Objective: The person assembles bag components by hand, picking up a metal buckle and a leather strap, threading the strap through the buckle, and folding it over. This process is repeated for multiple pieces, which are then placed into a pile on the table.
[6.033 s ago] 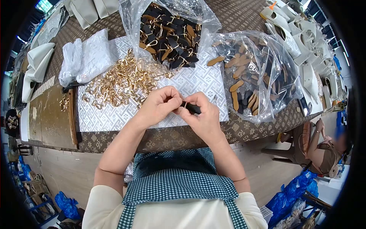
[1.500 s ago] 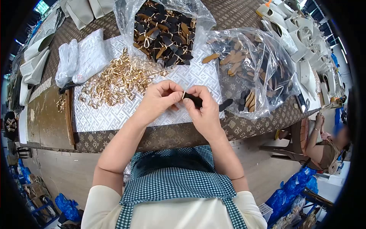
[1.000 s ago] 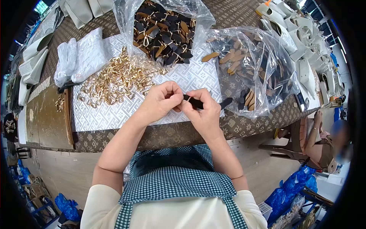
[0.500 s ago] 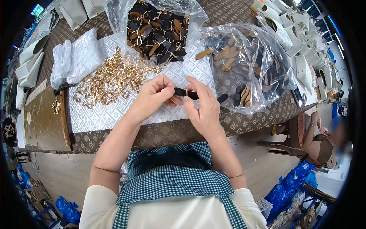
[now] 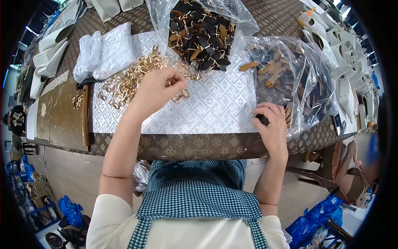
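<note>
My left hand is over the right edge of a heap of gold metal clasps, fingers curled and thumb against them. A single gold clasp shows at its fingertips. My right hand reaches to the near left side of a clear plastic bag, its fingers closed around a black leather tab, partly hidden by the hand. Brown and black tabs show in and beside that bag. Beyond my left hand, another clear bag holds many tabs fitted with gold clasps.
A white patterned sheet covers part of the brown patterned tablecloth. White wrapped packets lie behind the clasp heap. A worn board is at left. White shoe-like pieces line the right; a seated person is beyond.
My hands have parted: left to the clasp heap, right to the tabs by the bag. The black tab with a gold clasp is no longer between them. The view has shifted left.
</note>
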Motion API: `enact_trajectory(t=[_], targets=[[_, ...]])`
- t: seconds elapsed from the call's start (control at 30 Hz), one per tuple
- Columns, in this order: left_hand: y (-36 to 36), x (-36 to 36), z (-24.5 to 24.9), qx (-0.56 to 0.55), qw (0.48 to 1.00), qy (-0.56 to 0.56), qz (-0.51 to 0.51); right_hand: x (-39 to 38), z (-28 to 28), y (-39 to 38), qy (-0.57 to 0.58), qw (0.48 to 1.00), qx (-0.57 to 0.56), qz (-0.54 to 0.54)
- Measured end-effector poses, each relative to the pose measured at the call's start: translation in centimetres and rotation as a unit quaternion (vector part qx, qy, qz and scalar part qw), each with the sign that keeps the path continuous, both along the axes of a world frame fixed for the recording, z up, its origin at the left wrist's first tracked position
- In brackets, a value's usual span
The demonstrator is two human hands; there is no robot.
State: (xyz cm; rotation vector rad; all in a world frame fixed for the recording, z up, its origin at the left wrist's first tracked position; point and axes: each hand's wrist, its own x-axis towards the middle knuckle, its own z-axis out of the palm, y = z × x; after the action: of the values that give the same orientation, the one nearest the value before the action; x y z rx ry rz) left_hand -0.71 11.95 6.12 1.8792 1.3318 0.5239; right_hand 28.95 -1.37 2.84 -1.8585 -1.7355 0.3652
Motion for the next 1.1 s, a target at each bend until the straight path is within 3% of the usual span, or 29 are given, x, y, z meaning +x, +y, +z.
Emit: enact_trajectory(t=[0.07, 0.2, 0.4, 0.43, 0.5, 0.57, 0.67, 0.77, 0.8, 0.93, 1.1], targets=[[-1.0, -0.5, -1.6, 0.083, 0.993, 0.075, -0.035, 0.1, -0.1, 0.1, -0.004, 1.0, 0.007, -0.009], [-2.1, -0.6, -4.1, 0.161, 0.976, 0.146, -0.003, 0.9, -0.2, -0.1, 0.03, 0.999, 0.019, -0.016], [-2.0, 0.3, -3.7, 0.167, 0.979, 0.107, -0.033, 2.0, -0.5, -0.8, 0.003, 0.999, 0.041, 0.028], [-2.0, 0.7, -3.3, 0.151, 0.983, 0.088, -0.05, 1.8, -0.3, -0.7, -0.008, 0.999, 0.034, 0.024], [-1.9, 1.4, -2.9, 0.013, 0.992, -0.106, -0.06, 1.8, -0.2, -0.8, 0.014, 1.0, 0.027, 0.002], [-2.2, 2.4, -2.0, -0.121, 0.942, -0.306, -0.066, 2.2, -0.6, -0.5, -0.026, 0.999, 0.044, -0.001], [-2.4, 4.2, -1.9, -0.201, 0.881, -0.421, -0.08, 1.2, -0.6, -0.2, 0.009, 0.992, 0.125, -0.019], [-2.5, 5.1, -3.9, -0.259, 0.849, -0.456, -0.074, -0.9, -1.5, -0.4, 0.329, 0.937, 0.083, -0.08], [-2.5, 5.4, -4.6, -0.276, 0.836, -0.466, -0.083, -1.9, -0.6, -0.4, 0.375, 0.925, 0.061, -0.034], [-3.0, 5.1, -5.2, -0.33, 0.811, -0.469, -0.119, -4.9, -1.1, 0.7, 0.412, 0.91, -0.003, 0.04], [-3.5, 5.4, -5.4, -0.294, 0.817, -0.484, -0.114, -6.4, -0.9, 1.3, 0.489, 0.866, -0.033, 0.098]])
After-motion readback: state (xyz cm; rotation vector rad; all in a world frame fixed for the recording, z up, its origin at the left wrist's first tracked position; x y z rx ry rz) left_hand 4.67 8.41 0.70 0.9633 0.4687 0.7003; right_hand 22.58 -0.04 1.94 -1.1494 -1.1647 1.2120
